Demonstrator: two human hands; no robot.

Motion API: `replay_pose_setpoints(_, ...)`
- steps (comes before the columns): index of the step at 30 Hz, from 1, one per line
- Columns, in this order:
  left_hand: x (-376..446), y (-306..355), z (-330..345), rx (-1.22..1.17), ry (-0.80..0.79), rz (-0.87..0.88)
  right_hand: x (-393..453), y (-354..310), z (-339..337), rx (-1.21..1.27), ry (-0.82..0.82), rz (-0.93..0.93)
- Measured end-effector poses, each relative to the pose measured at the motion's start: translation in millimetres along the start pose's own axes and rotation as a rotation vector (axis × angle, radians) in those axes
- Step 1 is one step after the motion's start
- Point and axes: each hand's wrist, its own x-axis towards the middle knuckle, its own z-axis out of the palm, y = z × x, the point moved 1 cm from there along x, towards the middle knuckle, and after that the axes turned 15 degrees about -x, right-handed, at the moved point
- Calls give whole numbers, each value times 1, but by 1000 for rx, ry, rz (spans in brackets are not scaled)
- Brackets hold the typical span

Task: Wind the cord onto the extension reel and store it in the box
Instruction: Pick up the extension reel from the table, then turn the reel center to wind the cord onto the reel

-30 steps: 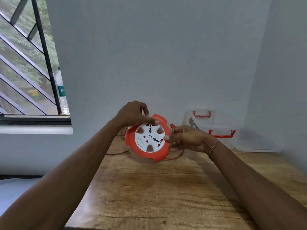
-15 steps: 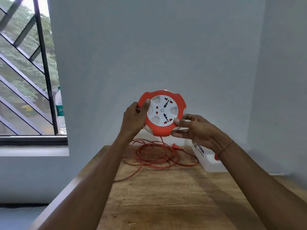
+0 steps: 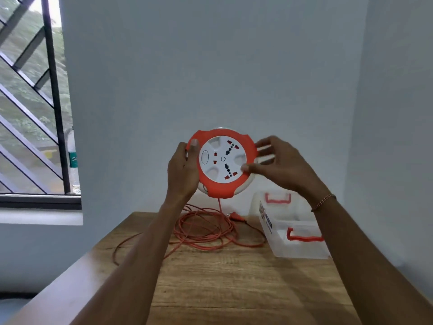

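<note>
Two hands hold the round orange-and-white plastic extension reel (image 3: 224, 163) raised above the wooden tabletop (image 3: 234, 277): your left hand (image 3: 181, 171) clamps its 9 o'clock rim to steady it, your right hand (image 3: 278, 164) pinches the white face at 4 o'clock, likely to turn it. Loose orange cord (image 3: 206, 228) lies heaped below; clear plastic box (image 3: 295, 238) waits beside it.

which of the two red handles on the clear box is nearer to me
The red handle on the near end of the clear box, lower in the view. The other handle sits on the far end by the wall, behind the right hand.
</note>
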Motion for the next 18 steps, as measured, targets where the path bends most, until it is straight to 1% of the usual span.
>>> replay_pose_setpoints(1, 0, -1, 2, 14, -2, 5, 2, -2, -3, -93, 140, -88)
replay_pose_setpoints(2, 0, -2, 3, 28, -8, 8, 4, -6, -6, -159, 237, -207)
replay_pose_setpoints(3, 0, -3, 4, 39, -17, 10, 5, -10, -7, -197, 266, -333)
replay_pose_setpoints(5, 0, -4, 6, 60, -35, 19, 4, -19, -4, -291, 191, -527)
replay_pose_setpoints(6, 1, -4, 7, 74, -46, 26, 2, -23, 1, -384, 128, -568)
replay_pose_setpoints(7, 2, -4, 7, 86, -58, 33, 0, -25, 7, -489, 76, -574)
replay_pose_setpoints(9, 2, -3, 6, 93, -84, 38, -3, -28, 17, -646, 42, -564)
replay_pose_setpoints(13, 1, 1, 6, 96, -96, 40, -10, -34, 23, -774, 64, -578)
replay_pose_setpoints(18, 0, 5, 7, 75, -102, 33, -13, -38, 24, -895, 145, -543)
